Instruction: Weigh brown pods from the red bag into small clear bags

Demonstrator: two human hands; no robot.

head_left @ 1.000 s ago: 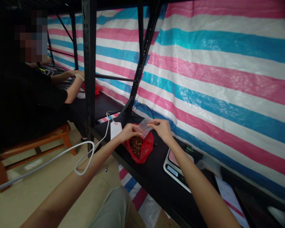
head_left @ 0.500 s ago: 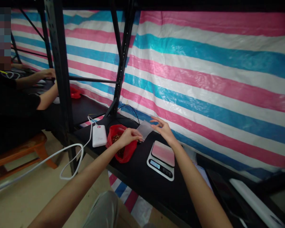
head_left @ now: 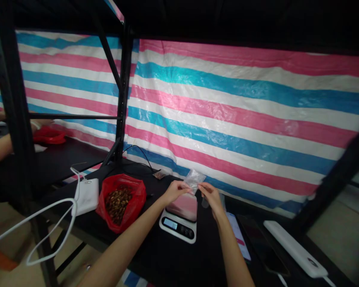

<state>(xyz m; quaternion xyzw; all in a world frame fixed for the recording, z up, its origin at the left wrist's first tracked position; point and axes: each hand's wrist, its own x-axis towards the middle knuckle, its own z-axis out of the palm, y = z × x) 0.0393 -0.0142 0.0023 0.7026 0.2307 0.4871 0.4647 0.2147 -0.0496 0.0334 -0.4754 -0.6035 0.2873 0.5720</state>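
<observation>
Near the tabletop's (head_left: 173, 263) back edge, your left hand (head_left: 176, 191) and right hand (head_left: 212, 197) pinch the clear plastic bag (head_left: 195, 177); likely light, limp and slippery, it's best held by its near edge.

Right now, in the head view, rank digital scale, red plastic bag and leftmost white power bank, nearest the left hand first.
1. Digital scale: just below the left hand.
2. Red plastic bag: left of the scale.
3. White power bank: farther left.
</observation>
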